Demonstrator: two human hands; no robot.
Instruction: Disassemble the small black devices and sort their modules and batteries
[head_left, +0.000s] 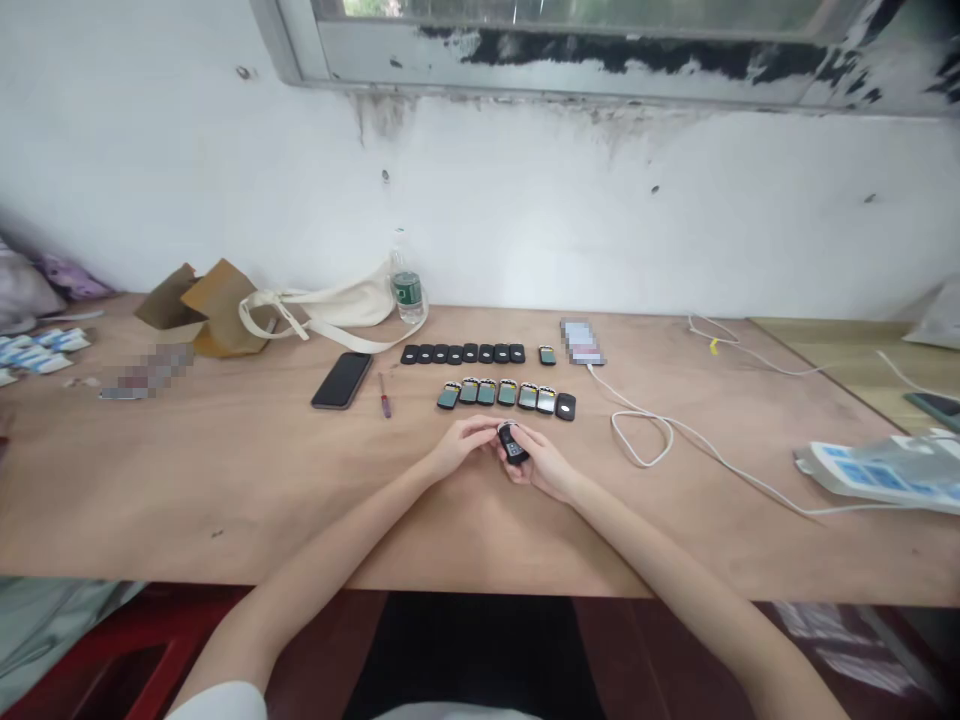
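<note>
A small black key fob remote with buttons on its face and a shiny top end is held above the table. My right hand is closed around it, thumb on the upper part. My left hand grips the fob's top left edge with its fingertips. Just beyond my hands lies a row of opened fobs with greenish and silvery insides showing, and a black fob cover at its right end. Farther back is a row of black fob covers, with one opened fob to their right.
A screwdriver and a dark phone lie to the left. Behind them are a water bottle, a white bag and brown paper. On the right, a white cable runs from another phone past a white-blue package.
</note>
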